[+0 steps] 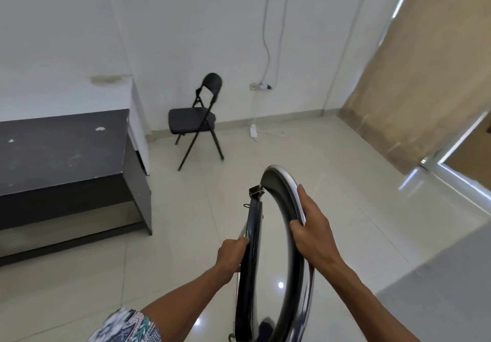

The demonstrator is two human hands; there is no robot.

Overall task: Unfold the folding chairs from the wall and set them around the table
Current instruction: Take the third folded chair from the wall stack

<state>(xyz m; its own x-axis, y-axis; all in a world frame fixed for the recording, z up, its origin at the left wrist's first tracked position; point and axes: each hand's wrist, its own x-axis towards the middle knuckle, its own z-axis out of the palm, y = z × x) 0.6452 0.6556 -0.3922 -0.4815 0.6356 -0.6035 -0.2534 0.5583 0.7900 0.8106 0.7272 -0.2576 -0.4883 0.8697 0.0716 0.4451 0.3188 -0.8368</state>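
Note:
I hold a folding chair (pixel 276 275) with a black seat and a chrome curved back, seen edge-on in front of me above the floor. My left hand (pixel 231 255) grips the edge of its black seat pad. My right hand (pixel 312 224) is closed on the chrome back rim. The seat and back are spread a little apart at the top. A second black folding chair (pixel 195 118) stands unfolded near the far wall. The dark table (pixel 63 153) stands at the left, beside that chair.
A white cabinet (pixel 138 126) sits behind the table. A power strip and white cable (pixel 253 130) lie on the floor by the far wall. A beige blind (pixel 425 62) hangs at the right. Glossy tiled floor (pixel 332 161) lies open between me and the wall.

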